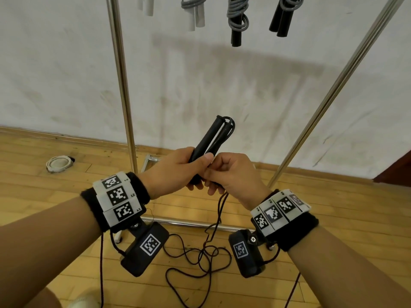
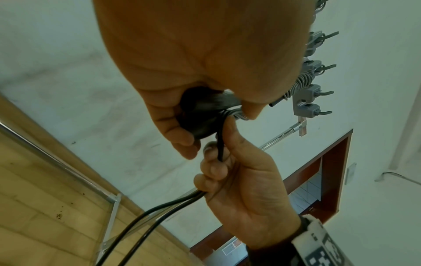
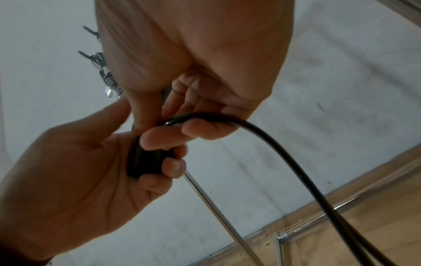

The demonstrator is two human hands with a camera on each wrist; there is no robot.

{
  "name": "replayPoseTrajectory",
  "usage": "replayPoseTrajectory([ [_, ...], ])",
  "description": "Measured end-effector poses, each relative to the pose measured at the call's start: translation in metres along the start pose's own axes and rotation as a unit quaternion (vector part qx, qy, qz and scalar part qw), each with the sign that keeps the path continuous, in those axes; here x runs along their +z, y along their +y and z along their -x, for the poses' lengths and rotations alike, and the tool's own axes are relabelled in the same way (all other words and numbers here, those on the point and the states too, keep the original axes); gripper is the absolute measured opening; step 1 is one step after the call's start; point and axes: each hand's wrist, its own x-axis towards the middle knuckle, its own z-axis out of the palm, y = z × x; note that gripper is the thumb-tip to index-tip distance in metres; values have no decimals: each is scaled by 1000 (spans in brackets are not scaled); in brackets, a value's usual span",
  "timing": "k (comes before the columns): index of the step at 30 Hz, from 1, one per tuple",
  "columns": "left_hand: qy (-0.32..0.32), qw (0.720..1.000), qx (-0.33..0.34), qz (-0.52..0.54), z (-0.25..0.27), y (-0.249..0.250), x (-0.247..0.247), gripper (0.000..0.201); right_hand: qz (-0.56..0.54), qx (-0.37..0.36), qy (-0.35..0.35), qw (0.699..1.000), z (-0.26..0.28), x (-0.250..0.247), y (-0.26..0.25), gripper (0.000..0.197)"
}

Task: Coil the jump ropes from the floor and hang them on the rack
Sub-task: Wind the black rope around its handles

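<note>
My left hand grips the two black handles of a jump rope side by side, their far ends tilted up toward the rack. The handles' near ends show between my curled left fingers. Just below them, my right hand pinches the black cord between thumb and curled fingers. Two strands of cord drop from that hand. They end in loose tangled loops on the wooden floor.
The metal rack stands ahead, with a left pole, a right pole and a bottom bar. Coiled ropes hang from its top. A round white fitting lies by the wall. A dark doorway is at the right.
</note>
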Motion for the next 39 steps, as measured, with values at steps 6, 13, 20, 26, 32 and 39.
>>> replayPoseTrajectory([
  [6,18,999,-4,-47,-2,-2,-4,33,-19,-18,-68,997,3,-5,0,8],
  [13,35,997,-16,-65,-3,-3,-15,28,134,-28,-49,989,5,-16,13,14],
  [20,14,994,4,-107,2,4,-15,30,178,-44,-132,974,6,-26,27,20],
  [26,-68,994,-2,-90,10,8,-14,25,206,-42,-80,974,3,-37,35,20],
  [32,-209,968,-11,-136,19,6,-19,20,280,-35,-60,958,5,-40,42,38],
  [39,-296,901,-50,-312,23,-7,1,25,390,-57,-242,886,-4,-41,41,18],
])
